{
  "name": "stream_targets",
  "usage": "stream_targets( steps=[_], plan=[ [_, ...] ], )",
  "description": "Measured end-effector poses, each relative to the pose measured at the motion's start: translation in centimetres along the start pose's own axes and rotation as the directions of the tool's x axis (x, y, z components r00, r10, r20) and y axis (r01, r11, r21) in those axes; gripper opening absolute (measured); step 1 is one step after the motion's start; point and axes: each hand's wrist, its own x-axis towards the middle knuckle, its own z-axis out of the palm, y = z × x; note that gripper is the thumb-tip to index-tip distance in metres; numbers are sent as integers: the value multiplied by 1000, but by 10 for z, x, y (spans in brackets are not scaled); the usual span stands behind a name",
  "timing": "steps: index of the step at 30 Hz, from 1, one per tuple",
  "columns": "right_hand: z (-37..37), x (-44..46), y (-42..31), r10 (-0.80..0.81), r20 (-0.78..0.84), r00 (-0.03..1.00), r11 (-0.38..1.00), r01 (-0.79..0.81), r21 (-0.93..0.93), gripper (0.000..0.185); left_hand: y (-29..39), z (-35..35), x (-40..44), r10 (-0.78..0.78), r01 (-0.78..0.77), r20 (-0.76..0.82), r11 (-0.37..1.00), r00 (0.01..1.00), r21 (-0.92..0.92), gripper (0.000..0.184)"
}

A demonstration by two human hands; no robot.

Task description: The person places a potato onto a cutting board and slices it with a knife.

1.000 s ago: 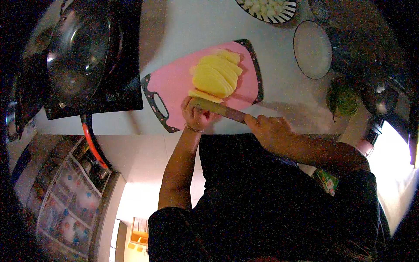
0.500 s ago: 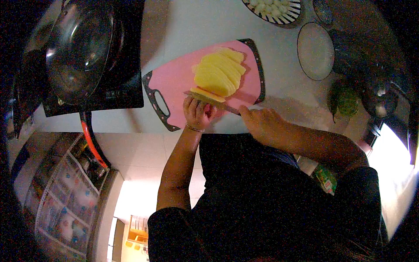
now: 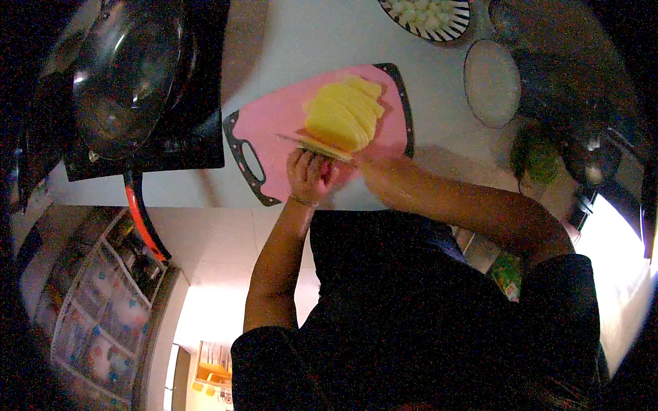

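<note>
A fanned row of pale yellow slices, which look like potato, lies on a pink cutting board with dark ends. My right hand, blurred, is closed round the handle of a knife. Its blade lies across the board at the near side of the slices, with a thin yellow slice along it. My left hand rests on the board right beside the blade, fingers curled and closed. Whatever sits under those fingers is hidden.
A wok with an orange-and-black handle stands on a black cooktop at left. At the upper right are a striped plate of white pieces and a pale oval dish. A green item lies below them.
My right hand has moved a little left with the knife, and the blade reaches further left across the board. My left hand has hardly moved.
</note>
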Motion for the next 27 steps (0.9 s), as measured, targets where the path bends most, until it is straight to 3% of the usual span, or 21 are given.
stream_targets(
  steps=[3, 8, 13, 15, 18, 21, 24, 27],
  plan=[
    [-13, 10, -15, 220, 239, 946, 966, -246, 85, 28, 3, -4, 2, -5, 5, -23, 1000, 1000, 19, 32],
    [17, 20, 5, 144, 173, 974, 988, -131, -85, 27, 2, 1, 7, 22, -25, -69, 999, 997, -39, 32],
    [31, 40, 14, 180, 126, 976, 977, -192, 93, 30, -3, 3, 0, 28, -30, -73, 999, 997, -30, 35],
    [43, 47, 25, 157, 41, 987, 987, -156, -39, 33, -4, 5, -1, 41, -43, -78, 999, 996, -17, 37],
    [30, 40, 27, 76, -32, 997, 992, -73, 99, 36, -2, 2, 1, 3, -5, -29, 999, 1000, -36, 37],
    [9, 20, -1, 154, 68, 986, 981, -144, -132, 35, 0, -1, 3, 12, -14, -57, 999, 998, -38, 34],
    [-25, -23, -25, 176, 39, 984, 972, -180, 154, 31, 0, -1, 2, 9, -9, -39, 1000, 999, 11, 31],
    [-25, -45, -11, 176, 166, 970, 980, -158, -118, 27, 0, -3, 0, -2, 2, 35, 1000, 999, 18, 29]
  ],
)
